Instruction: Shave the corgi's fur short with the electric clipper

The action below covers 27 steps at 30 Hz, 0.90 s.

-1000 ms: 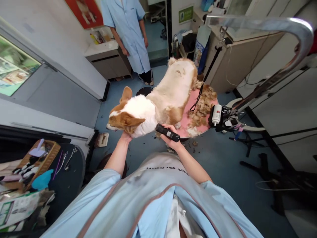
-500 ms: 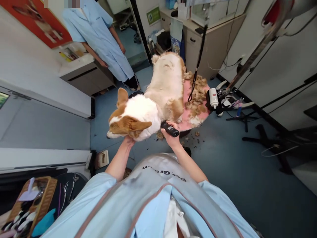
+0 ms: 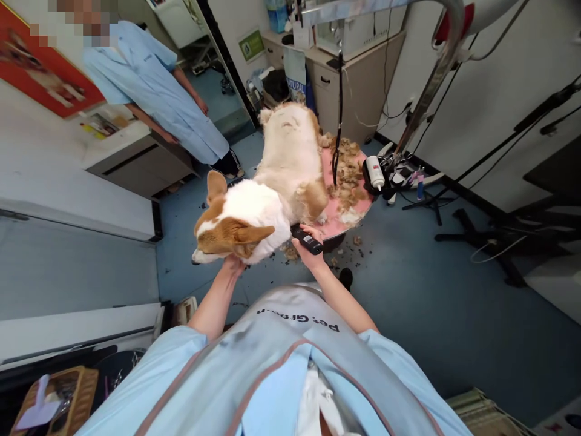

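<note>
A brown-and-white dog (image 3: pixel 290 163) is on a round pink grooming table (image 3: pixel 336 227), its head turned to the left and its back coat clipped short. My right hand (image 3: pixel 309 247) is wrapped round a black hair clipper (image 3: pixel 307 240), whose front end meets the fur at the dog's neck and chest. My left hand (image 3: pixel 233 264) reaches under the dog's head at the throat and touches it there; the fingers are hidden by the head and fur. Clumps of cut fur (image 3: pixel 349 175) lie on the table to the right of the dog.
A black grooming loop (image 3: pixel 338 121) hangs over the table. A white bottle (image 3: pixel 375 172) sits in a holder by the metal arm post (image 3: pixel 417 103). Another person in a blue gown (image 3: pixel 158 85) stands at the back left. A wicker basket (image 3: pixel 82 393) holds tools at lower left.
My view has shifted, so the room's background sits further left. The clipper stays against the dog's neck, and my left hand remains under its head.
</note>
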Each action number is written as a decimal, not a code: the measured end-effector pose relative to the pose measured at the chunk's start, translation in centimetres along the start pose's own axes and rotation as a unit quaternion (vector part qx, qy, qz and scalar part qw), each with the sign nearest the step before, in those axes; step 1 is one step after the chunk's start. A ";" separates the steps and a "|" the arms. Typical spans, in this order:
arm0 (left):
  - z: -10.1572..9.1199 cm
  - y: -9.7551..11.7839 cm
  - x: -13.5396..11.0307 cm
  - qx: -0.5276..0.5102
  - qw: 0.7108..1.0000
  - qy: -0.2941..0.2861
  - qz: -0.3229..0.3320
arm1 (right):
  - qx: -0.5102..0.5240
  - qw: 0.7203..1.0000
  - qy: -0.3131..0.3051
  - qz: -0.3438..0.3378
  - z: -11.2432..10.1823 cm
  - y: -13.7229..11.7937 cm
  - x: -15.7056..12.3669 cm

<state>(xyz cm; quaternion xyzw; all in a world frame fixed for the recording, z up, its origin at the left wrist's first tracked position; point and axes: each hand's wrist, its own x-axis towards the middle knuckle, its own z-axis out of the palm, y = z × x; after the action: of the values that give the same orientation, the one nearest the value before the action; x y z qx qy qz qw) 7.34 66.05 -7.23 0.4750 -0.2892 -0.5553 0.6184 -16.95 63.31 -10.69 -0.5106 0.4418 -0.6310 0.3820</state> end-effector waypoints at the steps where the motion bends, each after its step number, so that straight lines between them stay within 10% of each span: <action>1: -0.4 -0.2 0.2 0.004 1.000 0.010 -0.005 | -0.003 1.000 0.005 0.007 -0.3 0.1 -0.3; 27: 0.2 2.3 0.2 0.112 0.991 -0.035 -0.060 | 0.012 0.999 0.038 0.018 1.5 -1.5 1.1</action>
<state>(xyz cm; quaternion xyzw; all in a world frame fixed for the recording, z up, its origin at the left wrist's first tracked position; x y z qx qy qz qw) 8.20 65.66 -5.08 0.5381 -0.3423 -0.5720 0.5158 -15.75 62.56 -8.82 -0.4740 0.4572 -0.6481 0.3824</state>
